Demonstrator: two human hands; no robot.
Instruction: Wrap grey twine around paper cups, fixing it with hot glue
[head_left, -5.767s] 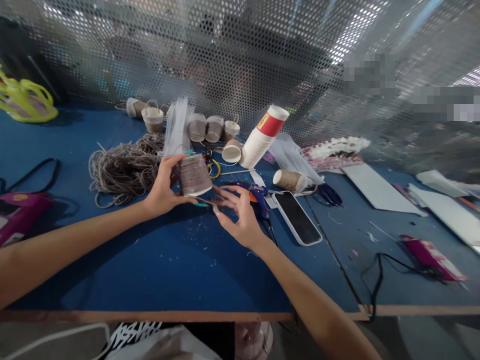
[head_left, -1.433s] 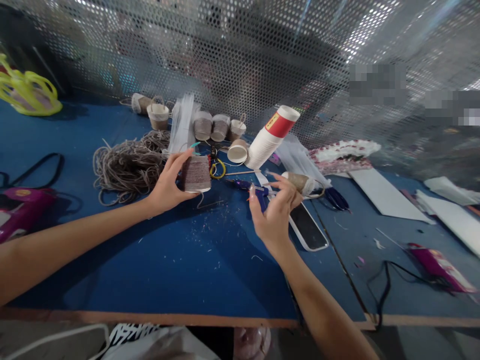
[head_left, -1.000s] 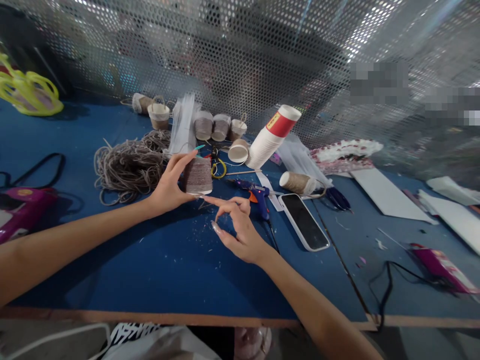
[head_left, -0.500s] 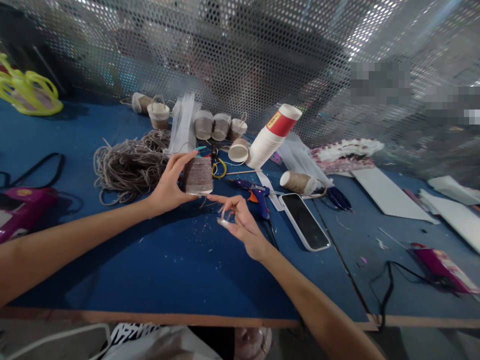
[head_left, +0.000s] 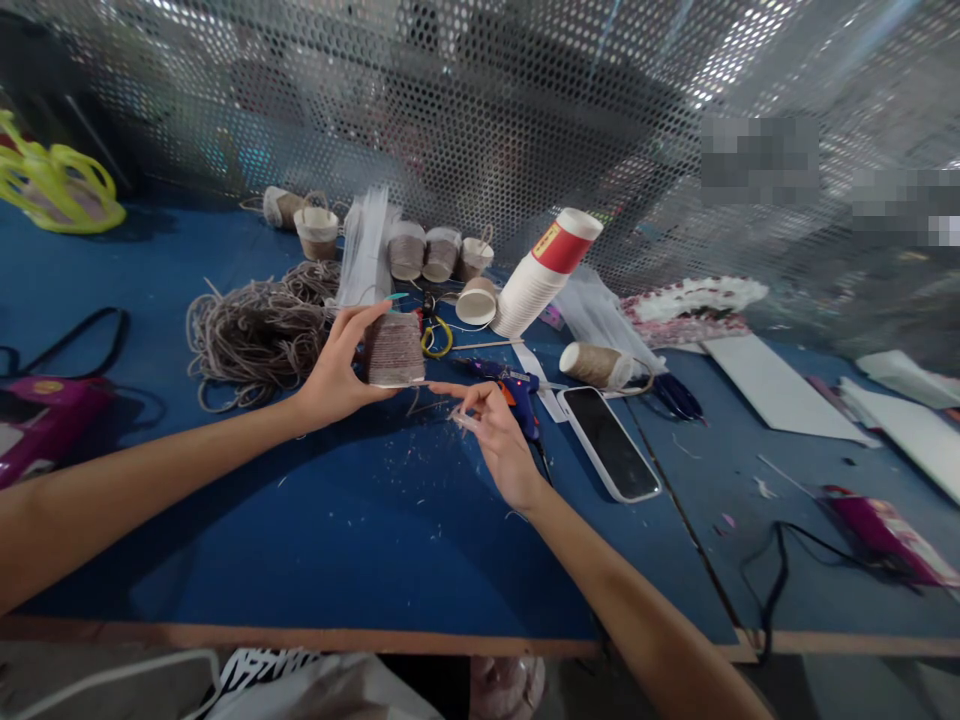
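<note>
A paper cup wrapped in rows of grey-brown cord (head_left: pixel 395 350) is in my left hand (head_left: pixel 337 365), just above the blue table. Its fingers lie along the top and the thumb under the lower rim. My right hand (head_left: pixel 495 435) is at the cup's lower right edge. Its index finger stretches out to the rim, while the other fingers curl near the thumb; I see nothing held in them. A thin loose strand (head_left: pixel 414 402) shows below the cup. Behind the right hand lies a blue glue gun (head_left: pixel 517 385) with an orange trigger.
Left of the cup lies a heap of grey cord (head_left: pixel 255 330). Behind are several small wrapped cups (head_left: pixel 407 250), a leaning stack of paper cups (head_left: pixel 529 290) and yellow-handled scissors (head_left: pixel 437 338). On the right are a phone (head_left: pixel 611 445) and a wrapped cup on its side (head_left: pixel 596 365).
My right hand has shifted slightly to the right and up, its index finger staying by the cup's rim. The cup has tilted a little in my left hand.
</note>
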